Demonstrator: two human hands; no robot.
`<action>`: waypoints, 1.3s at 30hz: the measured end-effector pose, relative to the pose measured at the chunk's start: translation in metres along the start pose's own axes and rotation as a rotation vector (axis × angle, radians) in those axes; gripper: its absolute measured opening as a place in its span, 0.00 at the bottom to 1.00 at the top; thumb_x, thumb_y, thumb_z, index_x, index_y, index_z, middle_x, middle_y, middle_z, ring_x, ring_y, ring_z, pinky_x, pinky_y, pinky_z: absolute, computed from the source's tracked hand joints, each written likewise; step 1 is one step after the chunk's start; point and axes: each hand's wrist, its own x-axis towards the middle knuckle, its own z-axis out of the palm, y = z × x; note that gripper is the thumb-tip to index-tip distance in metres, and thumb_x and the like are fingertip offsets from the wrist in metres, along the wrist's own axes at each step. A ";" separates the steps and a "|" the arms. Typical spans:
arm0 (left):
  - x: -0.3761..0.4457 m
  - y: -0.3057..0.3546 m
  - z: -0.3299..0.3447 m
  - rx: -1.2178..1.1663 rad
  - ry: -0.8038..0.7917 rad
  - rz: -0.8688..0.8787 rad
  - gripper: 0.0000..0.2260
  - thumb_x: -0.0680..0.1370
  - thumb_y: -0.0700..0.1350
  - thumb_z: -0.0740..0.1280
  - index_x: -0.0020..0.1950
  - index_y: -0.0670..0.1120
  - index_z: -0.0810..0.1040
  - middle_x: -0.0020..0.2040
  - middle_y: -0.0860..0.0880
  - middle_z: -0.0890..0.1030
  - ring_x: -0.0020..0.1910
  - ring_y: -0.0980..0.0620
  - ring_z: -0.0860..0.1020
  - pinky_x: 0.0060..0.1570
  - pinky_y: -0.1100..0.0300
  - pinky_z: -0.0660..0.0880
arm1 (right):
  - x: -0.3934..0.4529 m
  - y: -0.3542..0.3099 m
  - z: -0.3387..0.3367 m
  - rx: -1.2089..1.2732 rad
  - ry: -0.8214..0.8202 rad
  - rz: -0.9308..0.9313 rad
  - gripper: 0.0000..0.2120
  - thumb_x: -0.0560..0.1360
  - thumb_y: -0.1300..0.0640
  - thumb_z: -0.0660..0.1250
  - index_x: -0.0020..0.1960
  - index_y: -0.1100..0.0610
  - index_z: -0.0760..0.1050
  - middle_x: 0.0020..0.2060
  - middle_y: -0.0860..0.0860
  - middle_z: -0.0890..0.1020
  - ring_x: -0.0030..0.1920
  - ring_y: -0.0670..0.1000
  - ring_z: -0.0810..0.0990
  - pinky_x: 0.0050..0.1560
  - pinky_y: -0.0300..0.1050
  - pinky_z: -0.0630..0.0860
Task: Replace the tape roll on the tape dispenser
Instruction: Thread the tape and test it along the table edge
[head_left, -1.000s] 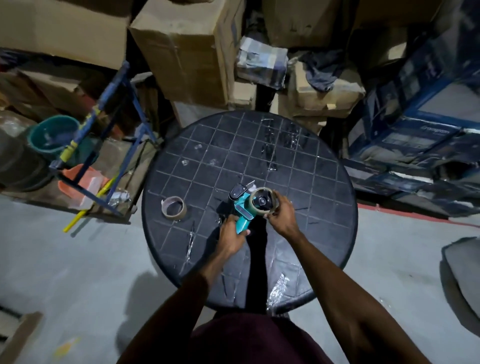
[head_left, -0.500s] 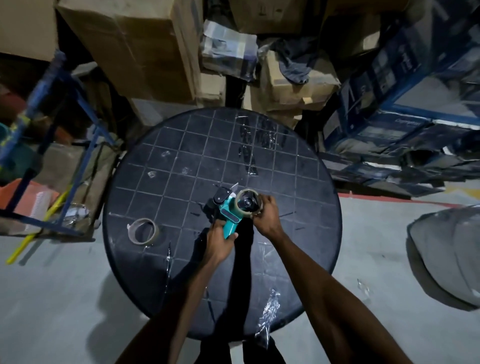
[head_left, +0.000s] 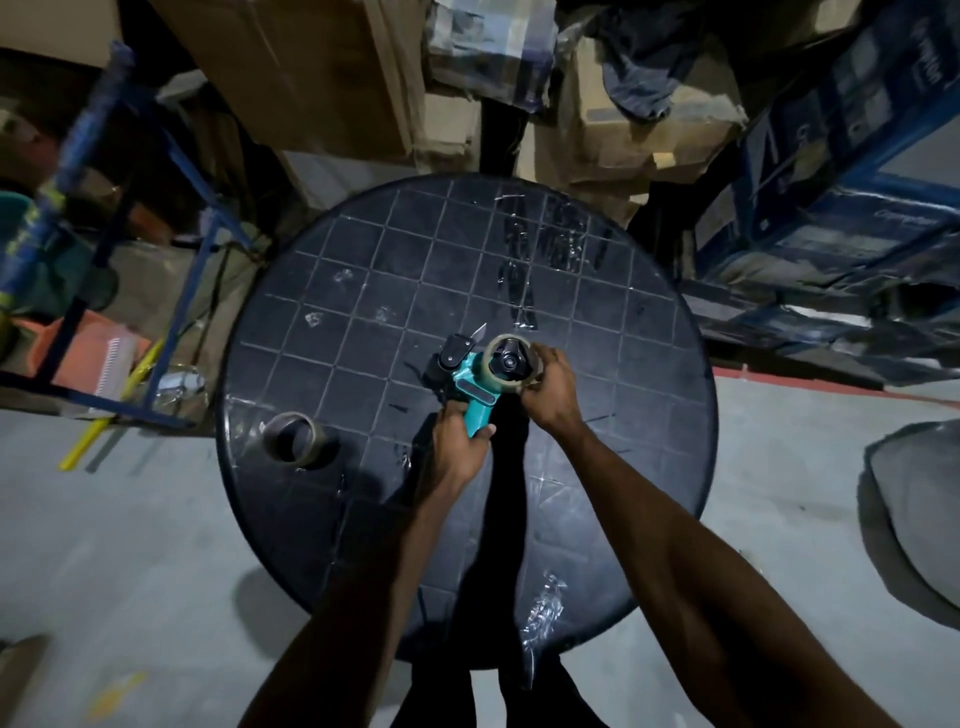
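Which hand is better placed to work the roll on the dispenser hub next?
Right. The right hand already has its fingers on the tape roll at the hub, while the left hand grips the teal dispenser handle, steadying it.

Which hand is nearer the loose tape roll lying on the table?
Left. The left hand grips the dispenser handle, apart from the loose tape roll but on its side; the right hand is farther, at the mounted roll.

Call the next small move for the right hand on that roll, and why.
Probably press the tape roll fully down onto the hub. The right hand grips its rim around the black hub while the left hand holds the teal tape dispenser by its handle; whether it is seated cannot be told.
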 end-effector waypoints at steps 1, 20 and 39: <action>0.003 0.001 0.002 -0.001 0.000 -0.012 0.17 0.71 0.51 0.76 0.55 0.46 0.77 0.53 0.46 0.82 0.52 0.45 0.79 0.48 0.57 0.72 | 0.004 0.001 0.001 0.000 -0.005 0.005 0.29 0.68 0.70 0.72 0.68 0.60 0.75 0.61 0.59 0.76 0.61 0.59 0.79 0.64 0.41 0.72; 0.052 -0.010 0.032 -0.100 0.080 -0.095 0.18 0.70 0.47 0.78 0.55 0.45 0.76 0.51 0.45 0.82 0.49 0.45 0.80 0.51 0.55 0.76 | 0.063 0.003 0.028 0.019 -0.049 0.074 0.28 0.70 0.72 0.72 0.70 0.64 0.74 0.66 0.60 0.75 0.66 0.56 0.76 0.59 0.21 0.60; 0.080 -0.008 0.029 -0.012 -0.026 0.008 0.21 0.71 0.56 0.75 0.58 0.48 0.73 0.53 0.45 0.81 0.51 0.43 0.80 0.52 0.51 0.77 | 0.056 0.019 0.033 -0.043 -0.027 0.044 0.32 0.73 0.70 0.68 0.76 0.60 0.66 0.68 0.60 0.72 0.67 0.60 0.75 0.70 0.45 0.69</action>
